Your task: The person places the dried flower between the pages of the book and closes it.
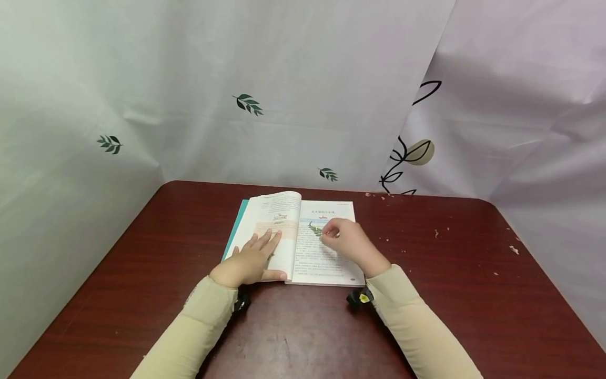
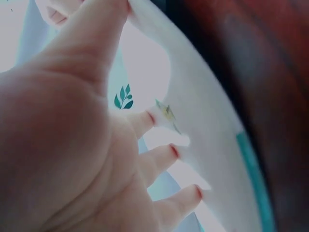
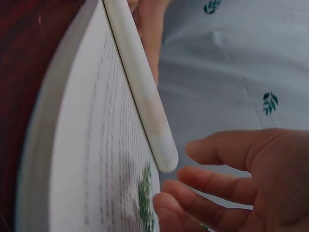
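Observation:
An open book lies on the table, with its left page [image 1: 276,202] bulging up near the spine and its right page [image 1: 322,266] flatter. My left hand [image 1: 248,261] rests spread on the left page, thumb near the lower inner corner. A small yellow-green plant piece [image 2: 166,113] shows on that page near the fingertips. On the upper right page is a green, fern-like leaf [image 1: 315,229]. My right hand [image 1: 347,239] is at its right end, fingers bent; in the right wrist view, a gap separates thumb and index finger, and the leaf [image 3: 145,198] lies against the page beside the fingertips.
The dark red-brown table [image 1: 450,273] extends around the book, with pale worn marks on its right side. A teal cover edge [image 1: 235,229] shows along the book's left. White sheeting [image 1: 213,142] with leaf prints hangs behind the table.

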{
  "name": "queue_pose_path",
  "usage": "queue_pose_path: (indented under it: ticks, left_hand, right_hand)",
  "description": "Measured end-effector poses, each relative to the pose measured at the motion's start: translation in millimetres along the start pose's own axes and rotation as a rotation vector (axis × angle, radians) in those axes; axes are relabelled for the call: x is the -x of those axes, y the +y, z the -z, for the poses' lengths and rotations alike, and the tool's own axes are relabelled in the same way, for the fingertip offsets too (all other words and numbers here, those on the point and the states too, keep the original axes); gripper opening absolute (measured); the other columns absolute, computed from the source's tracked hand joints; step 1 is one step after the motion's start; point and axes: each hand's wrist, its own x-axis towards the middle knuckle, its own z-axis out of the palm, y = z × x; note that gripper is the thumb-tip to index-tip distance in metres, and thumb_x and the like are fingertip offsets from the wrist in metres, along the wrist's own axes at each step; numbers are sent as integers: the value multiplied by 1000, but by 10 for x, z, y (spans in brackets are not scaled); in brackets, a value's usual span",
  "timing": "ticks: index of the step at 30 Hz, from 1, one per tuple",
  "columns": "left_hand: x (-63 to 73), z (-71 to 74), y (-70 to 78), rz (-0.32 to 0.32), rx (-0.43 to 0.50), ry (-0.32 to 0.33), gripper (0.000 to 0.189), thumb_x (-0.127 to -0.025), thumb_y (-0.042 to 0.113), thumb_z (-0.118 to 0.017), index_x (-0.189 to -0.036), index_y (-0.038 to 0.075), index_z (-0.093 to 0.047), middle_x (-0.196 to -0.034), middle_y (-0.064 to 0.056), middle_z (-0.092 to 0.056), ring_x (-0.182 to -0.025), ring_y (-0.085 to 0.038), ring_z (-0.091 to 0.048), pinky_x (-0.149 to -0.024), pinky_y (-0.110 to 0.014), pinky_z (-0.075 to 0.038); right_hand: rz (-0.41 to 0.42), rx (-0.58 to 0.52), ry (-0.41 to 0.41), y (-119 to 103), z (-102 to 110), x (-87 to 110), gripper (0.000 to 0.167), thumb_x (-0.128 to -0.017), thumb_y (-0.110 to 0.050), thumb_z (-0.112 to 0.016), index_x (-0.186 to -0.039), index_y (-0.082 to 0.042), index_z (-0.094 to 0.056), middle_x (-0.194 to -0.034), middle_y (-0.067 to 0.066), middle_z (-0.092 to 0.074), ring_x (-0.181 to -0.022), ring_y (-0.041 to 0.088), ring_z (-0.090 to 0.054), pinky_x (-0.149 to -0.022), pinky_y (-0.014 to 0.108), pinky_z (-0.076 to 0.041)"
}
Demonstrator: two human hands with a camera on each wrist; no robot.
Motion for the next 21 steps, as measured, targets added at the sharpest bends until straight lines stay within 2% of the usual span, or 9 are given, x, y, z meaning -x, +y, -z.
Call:
queue_pose_path:
  ticks: [5, 8, 10, 13, 16, 18, 20, 21]
  left_hand:
    - [11, 80, -65, -62, -35, 39, 86, -97, 48, -66, -162, 9, -25, -163, -24, -26, -146, -50, -29, -110, -67, -32]
    - [21, 117, -108, -60, -34, 77, 74, -101, 40, -63, -160, 9, -31, -160, -25, -32, -142, -50, -35, -109, -62, -36]
    - [23, 128, -134, -45, -48, 107, 67, -102, 37, -60, -158, 10, -36, -157, -24, -38, -139, -49, -41, -106, -63, -40]
    - [29, 138, -152, -28, -83, 157, 61, -103, 35, -60, -155, 10, -43, -150, -24, -47, -132, -46, -50, -97, -64, -46]
    - [33, 143, -144, -20, -125, 211, 56, -102, 33, -61, -151, 9, -49, -139, -23, -56, -122, -43, -58, -87, -62, -51]
    - [41, 149, -127, -12, -142, 238, 54, -101, 32, -61, -148, 8, -52, -133, -22, -60, -115, -42, -62, -82, -60, -53]
    - [51, 153, -111, -3, -154, 255, 52, -101, 32, -61, -147, 8, -53, -130, -22, -61, -112, -42, -63, -79, -59, -53]
    - [58, 157, -105, 1, -157, 258, 52, -101, 31, -61, -147, 7, -54, -130, -22, -61, -111, -42, -63, -79, -59, -54]
  right_hand:
    - [52, 14, -125, -147, -173, 86, 36, -85, -15, -80, -115, 3, -70, -88, 3, -67, -77, 14, -59, -73, 29, -50]
    - [85, 7, -175, -234, -289, 147, 52, -83, -17, -83, -125, 8, -65, -93, 5, -68, -77, 13, -59, -72, 28, -51]
    - [105, 8, -189, -289, -366, 189, 52, -81, -20, -84, -120, 10, -65, -90, 4, -66, -76, 12, -57, -71, 27, -49]
    - [131, -3, -208, -368, -462, 239, 41, -78, -20, -85, -102, 7, -66, -78, 3, -61, -68, 11, -52, -64, 25, -45]
    - [133, -42, -225, -436, -541, 273, 39, -75, -16, -87, -101, 1, -64, -75, 3, -61, -64, 12, -54, -61, 27, -46]
    - [115, -25, -223, -468, -586, 297, 57, -73, -16, -90, -119, 2, -61, -86, 6, -64, -71, 14, -58, -68, 29, -50]
    - [100, 27, -210, -496, -624, 312, 80, -72, -18, -92, -136, 5, -52, -100, 12, -65, -81, 19, -60, -76, 34, -52]
    - [96, 60, -201, -508, -637, 318, 87, -71, -20, -93, -140, 7, -48, -104, 14, -64, -86, 20, -60, -79, 35, -52]
